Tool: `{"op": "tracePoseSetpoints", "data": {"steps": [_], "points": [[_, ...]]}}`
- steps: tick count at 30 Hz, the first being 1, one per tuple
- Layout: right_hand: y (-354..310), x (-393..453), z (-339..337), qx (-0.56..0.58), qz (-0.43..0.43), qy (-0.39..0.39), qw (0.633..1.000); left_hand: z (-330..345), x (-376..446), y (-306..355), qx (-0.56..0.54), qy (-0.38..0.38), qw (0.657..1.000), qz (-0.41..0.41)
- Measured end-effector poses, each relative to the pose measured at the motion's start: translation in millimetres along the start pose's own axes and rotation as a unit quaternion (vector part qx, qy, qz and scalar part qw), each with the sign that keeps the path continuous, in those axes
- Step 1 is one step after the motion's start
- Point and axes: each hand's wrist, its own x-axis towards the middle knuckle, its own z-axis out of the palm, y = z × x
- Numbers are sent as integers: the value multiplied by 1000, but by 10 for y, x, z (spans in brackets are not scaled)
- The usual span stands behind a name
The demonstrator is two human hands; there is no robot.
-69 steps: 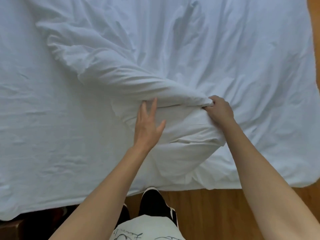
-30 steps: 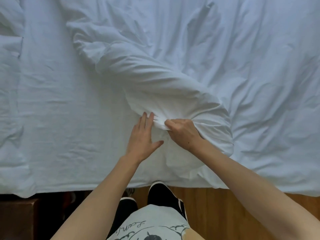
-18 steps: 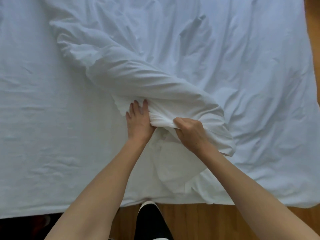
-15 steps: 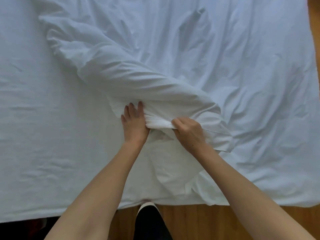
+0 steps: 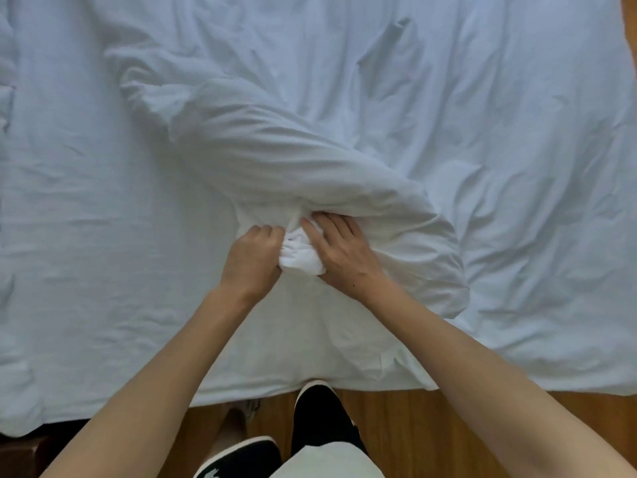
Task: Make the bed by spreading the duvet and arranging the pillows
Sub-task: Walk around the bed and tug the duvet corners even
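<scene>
A white duvet [image 5: 482, 139] covers the right and middle of the bed, with a thick rolled fold [image 5: 275, 157] running diagonally from upper left down to my hands. My left hand [image 5: 253, 258] is fisted on a bunched corner of the duvet [image 5: 301, 258]. My right hand [image 5: 339, 250] presses on the same bunch from the right, its fingers curled over the cloth under the fold. No pillow shows clearly; a puffy white edge [image 5: 5, 81] at the far left is cut off by the frame.
The pale sheet [image 5: 103, 236] lies wrinkled on the bed's left half, hanging over the near edge. Wooden floor [image 5: 431, 432] runs along the bed's near side, with my black shoes [image 5: 320, 419] on it. A dark gap [image 5: 38, 432] shows under the bed at lower left.
Both hands have closed together on the duvet's corner and gathered it into a bunch. The left hand went from flat fingers to a fist; the view shifted slightly right.
</scene>
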Motion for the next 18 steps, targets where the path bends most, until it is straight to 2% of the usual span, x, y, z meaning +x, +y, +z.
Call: {"op": "tracePoseSetpoints", "data": {"steps": [3,7,11,14,18], "points": [[-287,65,-379,49,2,47,998,-450,-289,-43,16,21,1000,4],[-820,123,-941,153,0,20,988,-1014,-788,-157,-13,92,996,-5],[-1338,142,-1433,250,26,-42,967,-1238,-1426,-239,-149,167,966,-130],[-1597,113,-1657,282,36,-65,956,-1135,-1760,-159,-243,136,944,-177],[-1684,-7,-1825,333,110,-30,936,-989,-1795,-24,-298,113,912,-260]]}}
